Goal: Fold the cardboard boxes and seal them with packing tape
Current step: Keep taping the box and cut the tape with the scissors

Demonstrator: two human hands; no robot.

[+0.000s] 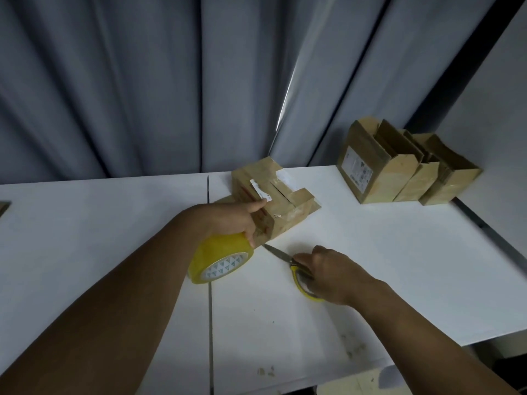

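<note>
Status: one cardboard box (282,203) lies near the middle of the worktop (399,252), folded into shape, with glossy tape visible along its near faces. Its upper flaps look uneven, so sealing is judged incomplete. Three further boxes (379,166) stand side by side at the rear right with their top flaps up and unsealed, and these appear to remain to be closed. The left grip (231,220) is clenched over the yellow tape roll (221,262), holding it against the near end of the box, with one finger extended along the box top (whether a strip runs from roll to box cannot be confirmed). The right grip (333,272) is closed around the handles of the scissors (285,259), which lie low over the worktop. The blade tip points toward the roll and the box corner, just beside both. The probable next step is cutting the tape.
</note>
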